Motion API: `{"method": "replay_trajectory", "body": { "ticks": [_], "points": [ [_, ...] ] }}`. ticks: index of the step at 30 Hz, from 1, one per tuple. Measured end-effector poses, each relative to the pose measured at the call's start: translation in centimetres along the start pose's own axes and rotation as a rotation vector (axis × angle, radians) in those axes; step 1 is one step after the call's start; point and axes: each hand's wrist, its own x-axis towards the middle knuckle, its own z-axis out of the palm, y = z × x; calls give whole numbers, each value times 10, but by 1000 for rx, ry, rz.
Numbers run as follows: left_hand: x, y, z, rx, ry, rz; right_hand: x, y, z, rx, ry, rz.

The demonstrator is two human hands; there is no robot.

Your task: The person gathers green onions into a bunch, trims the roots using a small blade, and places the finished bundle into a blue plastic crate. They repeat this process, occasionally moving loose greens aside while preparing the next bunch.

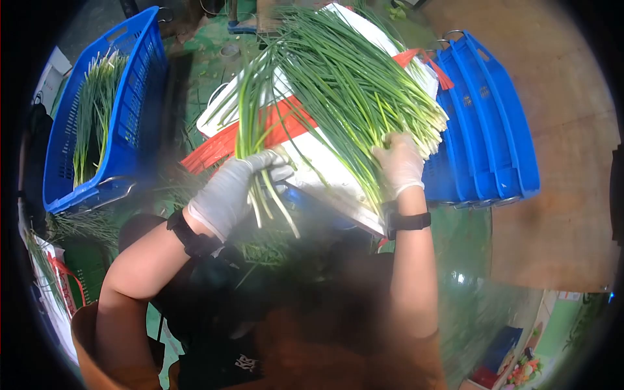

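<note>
Green floor [455,250], scallions [351,84], lettered black shirt [218,354]

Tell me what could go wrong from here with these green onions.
The stalks in the left hand are held low and fan out above the grip, so a few might slip out or snag on the pile.

The right hand is in among the pile's tangled stalks; pulling some could drag others along or bend them.

Loose stalks trail toward the near edge of the white board, so some may slide off.
</note>
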Motion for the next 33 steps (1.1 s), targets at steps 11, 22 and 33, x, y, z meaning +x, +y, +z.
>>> {"method": "replay_trajectory", "body": {
  "ticks": [11, 22, 33],
  "points": [
    [13, -9, -1, -26, -117, -4, -36, -90, -35, 1218, -749, 383],
    [1, -1, -4, 148, -192, 12, -70, -115, -25, 1006, -617, 205],
    [7, 21, -5, 162, 10, 46, -65, -95, -57, 935, -774, -442]
  ]
}}
